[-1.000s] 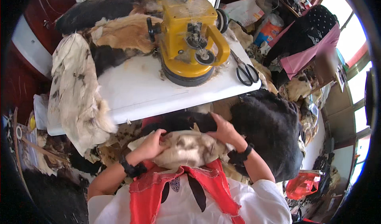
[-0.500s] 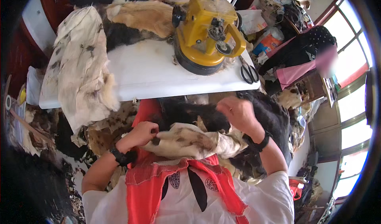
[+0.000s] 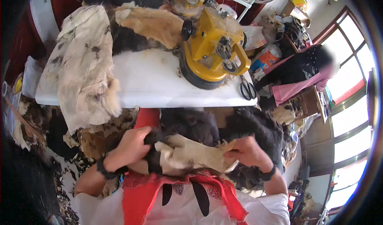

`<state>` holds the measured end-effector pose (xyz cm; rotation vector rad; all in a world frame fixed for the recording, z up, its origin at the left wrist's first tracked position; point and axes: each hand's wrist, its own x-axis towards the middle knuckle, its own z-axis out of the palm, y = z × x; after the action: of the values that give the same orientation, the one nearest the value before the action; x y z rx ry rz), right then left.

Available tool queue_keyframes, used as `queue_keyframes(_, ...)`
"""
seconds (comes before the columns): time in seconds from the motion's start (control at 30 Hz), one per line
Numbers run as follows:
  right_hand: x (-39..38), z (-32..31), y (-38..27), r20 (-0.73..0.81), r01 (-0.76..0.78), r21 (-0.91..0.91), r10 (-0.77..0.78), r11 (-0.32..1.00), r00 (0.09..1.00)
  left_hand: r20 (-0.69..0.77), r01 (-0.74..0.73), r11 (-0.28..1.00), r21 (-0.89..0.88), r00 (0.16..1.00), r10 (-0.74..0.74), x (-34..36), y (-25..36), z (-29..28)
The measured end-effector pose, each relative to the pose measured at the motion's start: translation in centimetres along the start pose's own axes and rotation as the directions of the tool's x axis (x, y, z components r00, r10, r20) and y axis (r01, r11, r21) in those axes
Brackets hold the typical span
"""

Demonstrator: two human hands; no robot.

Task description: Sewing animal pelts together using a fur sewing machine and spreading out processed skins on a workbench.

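Note:
Over my lap lies a fur pelt [image 3: 193, 155], its pale skin side up, with dark fur at its left end. At that dark end, the fingers of my left hand [image 3: 131, 147] are curled closed around the edge. My right hand [image 3: 252, 155] pinches the pale right end between thumb and fingers. Between the hands the pelt sags in loose folds, above the red apron [image 3: 139, 193]. Black fur [image 3: 187, 123] lies just beyond it, under the table edge.
On the white table [image 3: 147, 79] stand a yellow fur sewing machine [image 3: 211, 49] and black-handled scissors [image 3: 248, 90]. A pale spotted pelt [image 3: 85, 61] hangs over the table's left front edge; a tan pelt [image 3: 151, 23] lies behind. A person in black and pink [image 3: 295, 73] bends at the right.
My right hand has come down from above the pelt and now pinches its right end. The pelt has shifted and folded differently. The whole view has tilted slightly upward.

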<state>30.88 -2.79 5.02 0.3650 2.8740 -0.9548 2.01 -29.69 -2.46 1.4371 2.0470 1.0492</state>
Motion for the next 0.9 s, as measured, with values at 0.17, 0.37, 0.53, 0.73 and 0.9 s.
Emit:
queue_keyframes(0.17,6.7,-7.8,-8.2,-0.274,0.196,0.013,-0.185,0.98,0.944,-0.331,0.041,0.973,-0.227,0.936,-0.117,-1.2,5.4,-11.4)
queue_keyframes(0.37,12.7,-8.7,-15.9,-0.464,0.633,0.269,-0.479,0.726,0.745,0.02,0.053,0.882,-0.469,0.999,-0.05,-0.4,-5.3,-7.7)
queue_keyframes(0.53,15.2,-9.0,-16.0,-0.581,0.626,0.342,-0.365,0.701,0.727,0.314,0.283,0.341,-0.896,0.949,0.036,-0.2,-7.3,3.3)
queue_keyframes(0.73,14.0,-12.2,-16.0,-0.45,0.418,0.647,-0.124,0.637,0.884,-0.281,-0.174,0.728,-0.663,0.959,-0.026,-6.5,2.9,-6.4)
queue_keyframes(0.9,27.9,-16.3,-18.5,-0.714,0.739,0.488,-0.274,0.465,0.644,-0.703,0.021,0.969,0.247,0.692,0.164,1.1,-7.4,-18.1)
